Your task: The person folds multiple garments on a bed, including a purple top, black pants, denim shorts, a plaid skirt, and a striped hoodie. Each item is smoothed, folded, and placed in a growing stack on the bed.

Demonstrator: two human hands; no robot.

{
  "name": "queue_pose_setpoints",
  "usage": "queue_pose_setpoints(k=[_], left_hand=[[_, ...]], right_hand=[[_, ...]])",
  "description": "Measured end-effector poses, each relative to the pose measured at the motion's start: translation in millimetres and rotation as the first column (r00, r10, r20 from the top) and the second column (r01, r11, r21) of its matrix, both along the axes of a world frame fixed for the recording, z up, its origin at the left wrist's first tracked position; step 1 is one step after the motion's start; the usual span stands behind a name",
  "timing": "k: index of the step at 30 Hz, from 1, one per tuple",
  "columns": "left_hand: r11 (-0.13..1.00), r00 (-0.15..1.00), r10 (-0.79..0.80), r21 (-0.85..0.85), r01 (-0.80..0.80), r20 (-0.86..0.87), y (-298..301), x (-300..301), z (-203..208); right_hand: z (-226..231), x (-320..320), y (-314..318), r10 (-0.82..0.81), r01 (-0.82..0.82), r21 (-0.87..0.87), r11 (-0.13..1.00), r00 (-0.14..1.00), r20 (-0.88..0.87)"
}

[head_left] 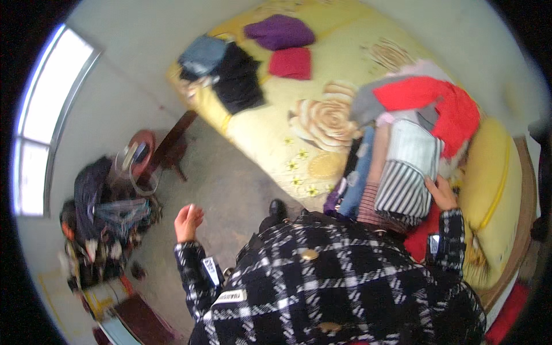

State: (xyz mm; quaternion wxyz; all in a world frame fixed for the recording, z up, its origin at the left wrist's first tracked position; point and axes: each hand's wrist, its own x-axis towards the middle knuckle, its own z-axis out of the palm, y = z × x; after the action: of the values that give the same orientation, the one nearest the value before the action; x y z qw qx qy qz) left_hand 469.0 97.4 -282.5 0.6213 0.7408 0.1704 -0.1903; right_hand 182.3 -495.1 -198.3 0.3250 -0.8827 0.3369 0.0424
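Note:
A folded black-and-white striped garment (405,190) lies on the bed beside me, with a paler striped folded piece (411,148) just beyond it. My right hand (443,194) rests against the right edge of the striped garment, its visible fingers apart. Left of the stripes, a folded pinkish-brown garment (368,202) and a blue one (357,179) lie side by side. Beyond them is a loose heap with a bright red garment (448,103) on top. My left hand (188,223) is held out over the floor, holding nothing, with its fingers loosely bent.
On the yellow flowered bed (270,144) are folded jeans (203,56), black clothing (238,80), a purple garment (280,31) and a red folded one (290,63). A yellow pillow (487,178) is at right. Hangers (123,214) and dark clothing (92,190) crowd the left.

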Motion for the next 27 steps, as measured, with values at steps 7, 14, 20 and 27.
queue_pose_setpoints(k=[7,14,20,27], left_hand=[[0.999,0.999,-0.032,0.021,0.032,0.015,-17.0,12.7,1.9],[0.99,0.994,-0.112,0.085,0.11,0.017,-32.5,26.1,-6.8],[0.987,0.994,-0.101,0.127,0.095,0.04,-26.1,19.4,-4.1],[0.988,0.999,0.047,0.147,-0.047,0.0,30.1,6.7,-37.8]], right_hand=[[-6.2,3.9,13.8,-0.075,0.052,0.142,0.988,0.985,0.158],[-17.6,-12.1,-9.2,-0.132,0.132,0.013,0.991,0.972,0.197],[5.4,24.2,-7.6,-0.207,0.239,0.001,0.971,0.84,0.501],[66.2,88.4,52.5,0.173,-0.148,-0.108,0.983,0.941,0.29]])
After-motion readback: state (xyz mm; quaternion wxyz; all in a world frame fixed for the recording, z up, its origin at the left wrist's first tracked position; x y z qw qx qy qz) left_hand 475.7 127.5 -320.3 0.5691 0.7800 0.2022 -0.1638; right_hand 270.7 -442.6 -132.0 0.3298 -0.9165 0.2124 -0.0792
